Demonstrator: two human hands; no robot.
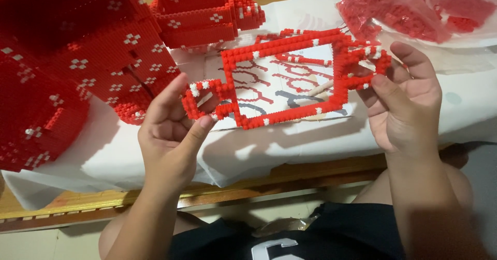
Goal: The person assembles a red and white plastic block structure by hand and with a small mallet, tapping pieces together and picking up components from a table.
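Note:
I hold a red brick frame (290, 50), a hollow rectangle of small red bricks with a few white ones, above the table. My left hand (173, 136) pinches a small looped section at its left end between thumb and fingers. My right hand (404, 105) grips the knobbly right end. Through the frame's opening I see a printed instruction sheet (290, 86) with red and grey drawings lying on the white cloth (155, 154).
A large red brick build with white flower dots (67, 58) fills the left. A smaller open red box section (199, 11) stands behind the frame. A clear bag of loose red bricks (414, 6) lies at the back right. The wooden table edge (290, 180) runs below.

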